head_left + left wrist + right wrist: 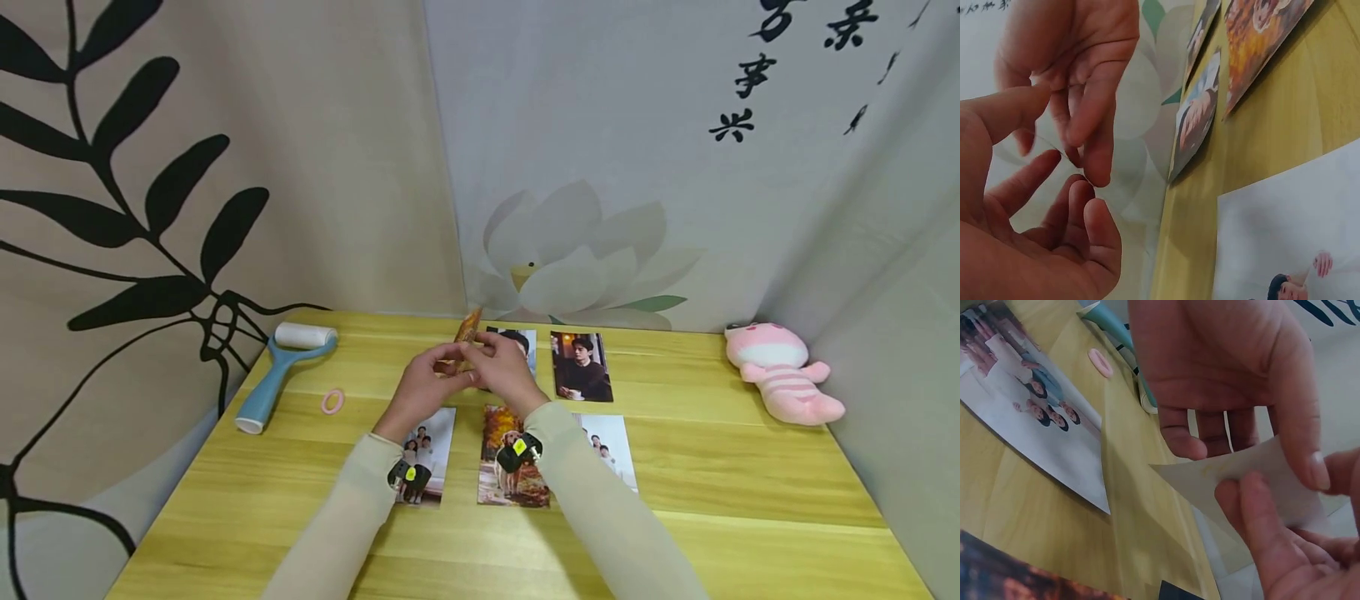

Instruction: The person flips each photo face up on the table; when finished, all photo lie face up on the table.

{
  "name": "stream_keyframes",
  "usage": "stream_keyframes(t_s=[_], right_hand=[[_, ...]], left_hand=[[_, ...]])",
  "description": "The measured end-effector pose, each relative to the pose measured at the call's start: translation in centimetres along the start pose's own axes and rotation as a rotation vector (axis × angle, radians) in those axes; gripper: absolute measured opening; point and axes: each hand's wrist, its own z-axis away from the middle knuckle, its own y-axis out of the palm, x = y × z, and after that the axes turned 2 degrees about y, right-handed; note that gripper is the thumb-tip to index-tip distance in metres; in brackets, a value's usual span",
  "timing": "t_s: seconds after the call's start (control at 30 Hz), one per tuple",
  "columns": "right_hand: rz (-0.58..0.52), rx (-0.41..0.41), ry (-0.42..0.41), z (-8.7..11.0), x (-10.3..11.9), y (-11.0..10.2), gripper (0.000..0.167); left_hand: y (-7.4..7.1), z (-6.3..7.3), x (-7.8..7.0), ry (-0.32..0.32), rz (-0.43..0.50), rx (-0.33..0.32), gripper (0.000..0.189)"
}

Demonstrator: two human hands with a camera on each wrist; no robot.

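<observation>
Above the back half of the table, both hands hold one photo print [468, 325] raised off the surface. Its white back [1204, 478] faces the right wrist camera, while the left wrist view catches it nearly edge-on. My left hand [423, 390] pinches it from the left, the thumb near one edge. From the other side my right hand [512, 367] grips it, its fingertips against the white back. Behind the right hand lies a portrait print [527, 340], partly hidden. Below the hands are a dog print [495, 479] and a family print [442, 442], partly covered by the forearms.
Another family print [615, 433] lies beside the right sleeve, and a print of a seated person [582, 367] is behind it. At left are a blue lint roller [272, 385] and a small pink ring [332, 402]. A pink plush toy [783, 375] lies at the right edge.
</observation>
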Motion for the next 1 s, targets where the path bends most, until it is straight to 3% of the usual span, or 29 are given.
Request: stream_keyframes(t_s=[0.27,0.53,0.87,1.0], right_hand=[[0.034,-0.027,0.005,0.0,-0.2,-0.2,0.062],[-0.048,0.004,0.015,0.4,0.2,-0.4,0.063],[-0.117,0.02,-0.007,1.2,0.8,-0.6,0.056],[-0.12,0.015,0.007,1.5,0.9,-0.7,0.059]], left_hand=[[0.4,0.0,0.0,0.013,-0.015,0.0,0.059],[-0.1,0.1,0.1,0.014,0.041,-0.009,0.061],[-1.4,-0.1,0.5,0.029,0.004,-0.132,0.044],[-1.9,-0.5,0.9,0.001,0.037,-0.207,0.041]])
